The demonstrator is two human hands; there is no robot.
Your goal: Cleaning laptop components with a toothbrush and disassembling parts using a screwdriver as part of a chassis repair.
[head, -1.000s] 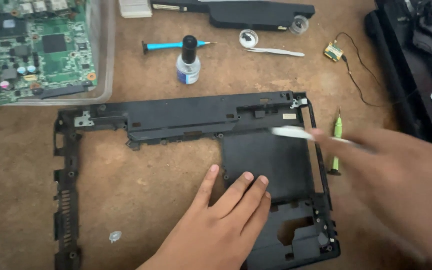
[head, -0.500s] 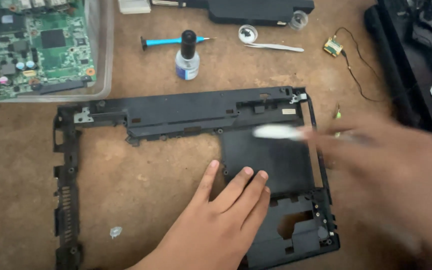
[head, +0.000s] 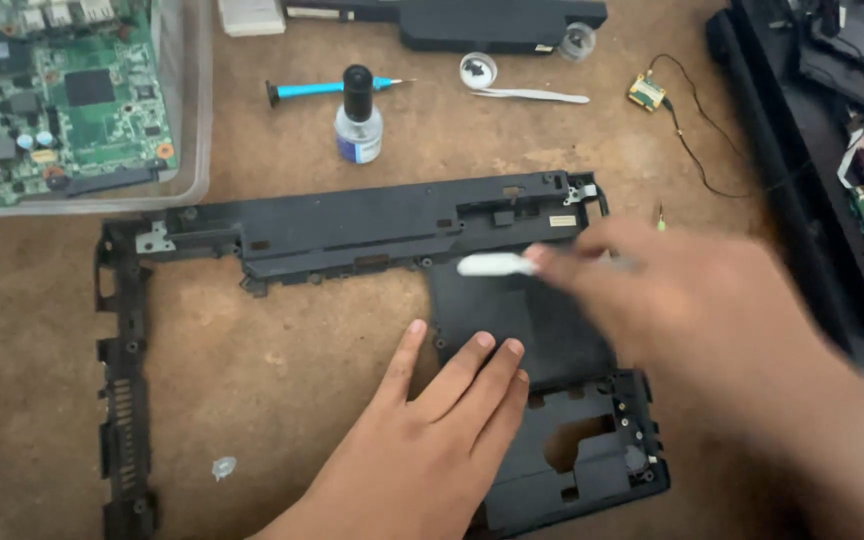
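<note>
Two hands work over a black plastic frame that lies flat on the brown table. The left hand rests palm down with fingers spread and straight, its fingertips on the frame's solid dark panel near the middle; it grips nothing. The right hand, blurred, hovers over the frame's right side with its grip closed on a small white tool, whose pale tip points left above the panel, just beyond the left fingertips.

Past the frame's top bar stand a small clear bottle with a black cap and, beside it, a blue-handled screwdriver lying flat. White tweezers lie further right, then a small green module with thin black wires. A green circuit board sits in a clear plastic tray at upper left. Black casing parts fill the right edge. The frame is matte, ribbed and pierced with screw holes; the table looks rough and worn.
</note>
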